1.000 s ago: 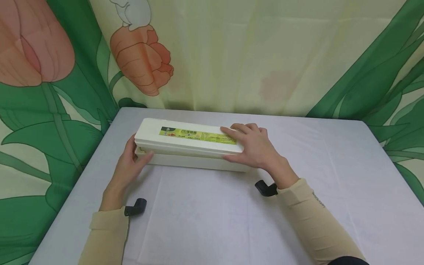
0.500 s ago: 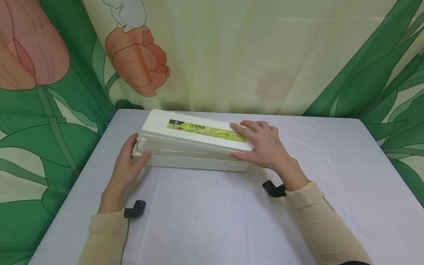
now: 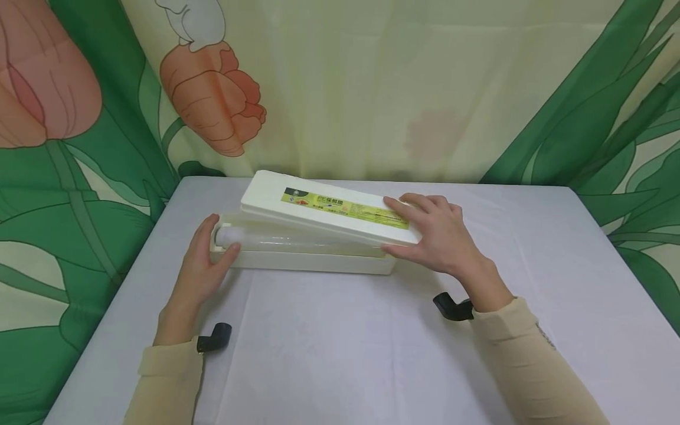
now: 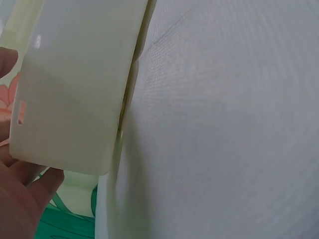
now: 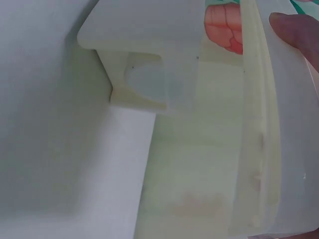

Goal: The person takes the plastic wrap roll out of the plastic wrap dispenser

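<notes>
A long white cling film box stands on the table, its lid [image 3: 329, 218] lifted off and tilted, the left end higher. My right hand [image 3: 441, 236] grips the lid by its right end, thumb along the front edge and fingers over the top. Inside the box base [image 3: 313, 261] lies a roll of cling film [image 3: 271, 238], partly hidden by the lid. My left hand [image 3: 202, 260] holds the base at its left end, the thumb at the front rim. In the right wrist view a gap shows between the base [image 5: 144, 30] and the raised lid [image 5: 294, 124].
A white cloth [image 3: 319, 342] covers the table. Behind it hangs a curtain [image 3: 361, 88] printed with a carrot, a rabbit and green leaves. Black wrist cameras, left [image 3: 215, 337] and right [image 3: 453, 307], stick out from the beige sleeves.
My right hand has lifted the lid off the base and carried it to the right, so the film roll now shows. My left hand has stayed at the base's left end.
</notes>
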`<act>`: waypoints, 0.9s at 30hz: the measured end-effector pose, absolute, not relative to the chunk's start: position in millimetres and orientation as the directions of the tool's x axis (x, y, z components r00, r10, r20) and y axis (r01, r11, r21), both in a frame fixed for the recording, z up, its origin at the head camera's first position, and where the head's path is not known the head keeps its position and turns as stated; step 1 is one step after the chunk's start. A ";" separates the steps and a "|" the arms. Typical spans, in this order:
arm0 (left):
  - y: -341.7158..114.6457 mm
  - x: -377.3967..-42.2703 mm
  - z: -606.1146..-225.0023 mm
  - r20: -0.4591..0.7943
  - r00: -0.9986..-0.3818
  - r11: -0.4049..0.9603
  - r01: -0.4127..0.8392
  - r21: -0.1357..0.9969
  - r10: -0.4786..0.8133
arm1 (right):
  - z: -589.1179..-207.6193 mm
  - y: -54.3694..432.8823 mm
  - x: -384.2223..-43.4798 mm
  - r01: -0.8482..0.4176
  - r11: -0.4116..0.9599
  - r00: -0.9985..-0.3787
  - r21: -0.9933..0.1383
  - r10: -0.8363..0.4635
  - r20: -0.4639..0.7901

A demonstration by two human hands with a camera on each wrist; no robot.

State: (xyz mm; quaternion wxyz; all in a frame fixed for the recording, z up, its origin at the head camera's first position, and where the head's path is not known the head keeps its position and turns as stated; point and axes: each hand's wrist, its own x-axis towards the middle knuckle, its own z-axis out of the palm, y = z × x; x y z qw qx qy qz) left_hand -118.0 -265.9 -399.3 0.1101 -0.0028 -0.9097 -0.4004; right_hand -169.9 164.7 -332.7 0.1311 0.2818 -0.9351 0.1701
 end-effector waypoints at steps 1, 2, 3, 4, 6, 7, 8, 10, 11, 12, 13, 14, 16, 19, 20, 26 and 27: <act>-265.7 -117.7 -399.1 0.202 -0.976 0.680 0.094 0.727 -0.081 | -332.5 166.8 -169.2 -0.570 0.784 -0.807 -0.245 -0.479 0.346; -265.6 -117.4 -398.9 0.200 -0.977 0.681 0.093 0.727 -0.080 | -332.2 169.0 -168.4 -0.569 0.785 -0.807 -0.245 -0.475 0.351; -265.4 -117.0 -398.6 0.198 -0.977 0.682 0.093 0.726 -0.078 | -332.1 171.2 -167.8 -0.569 0.785 -0.806 -0.246 -0.472 0.356; -265.3 -116.7 -398.3 0.195 -0.978 0.682 0.091 0.726 -0.077 | -331.9 173.5 -167.2 -0.567 0.786 -0.806 -0.246 -0.468 0.361; -264.9 -116.0 -397.5 0.191 -0.979 0.683 0.089 0.725 -0.076 | -331.8 178.2 -165.7 -0.563 0.789 -0.807 -0.245 -0.461 0.370; -264.7 -115.7 -397.2 0.189 -0.979 0.685 0.087 0.723 -0.076 | -331.8 180.6 -164.9 -0.560 0.792 -0.808 -0.244 -0.456 0.373; -264.4 -115.4 -396.9 0.186 -0.980 0.685 0.084 0.723 -0.076 | -332.0 182.8 -164.1 -0.555 0.795 -0.811 -0.245 -0.451 0.373; -264.1 -115.0 -396.6 0.183 -0.980 0.688 0.081 0.721 -0.076 | -332.1 187.4 -162.0 -0.545 0.802 -0.817 -0.247 -0.440 0.373; -264.0 -115.0 -396.7 0.183 -0.980 0.689 0.082 0.720 -0.075 | -332.0 189.6 -160.7 -0.537 0.806 -0.821 -0.249 -0.433 0.372; -263.8 -115.0 -396.9 0.184 -0.980 0.690 0.082 0.719 -0.075 | -331.7 191.7 -159.2 -0.530 0.810 -0.826 -0.252 -0.425 0.370; -263.7 -115.1 -397.1 0.184 -0.980 0.690 0.082 0.719 -0.075 | -331.5 193.8 -157.9 -0.522 0.813 -0.831 -0.256 -0.417 0.368; -263.6 -115.1 -397.4 0.184 -0.980 0.690 0.083 0.719 -0.074 | -331.1 195.9 -156.4 -0.514 0.817 -0.836 -0.260 -0.409 0.367; -263.4 -115.0 -397.9 0.180 -0.981 0.690 0.080 0.719 -0.075 | -330.7 199.9 -153.6 -0.500 0.824 -0.844 -0.268 -0.393 0.366; -263.0 -115.0 -398.5 0.171 -0.983 0.689 0.074 0.721 -0.073 | -330.9 206.3 -149.3 -0.478 0.833 -0.855 -0.279 -0.369 0.364; -262.8 -114.9 -398.7 0.168 -0.983 0.689 0.073 0.721 -0.072 | -331.2 208.6 -147.8 -0.471 0.836 -0.859 -0.283 -0.361 0.363; -262.6 -115.5 -399.9 0.164 -0.985 0.692 0.078 0.717 -0.059 | -333.6 224.6 -139.5 -0.418 0.857 -0.884 -0.300 -0.308 0.352; -262.5 -115.6 -400.0 0.162 -0.985 0.694 0.077 0.716 -0.058 | -333.7 227.4 -138.1 -0.408 0.861 -0.888 -0.304 -0.298 0.349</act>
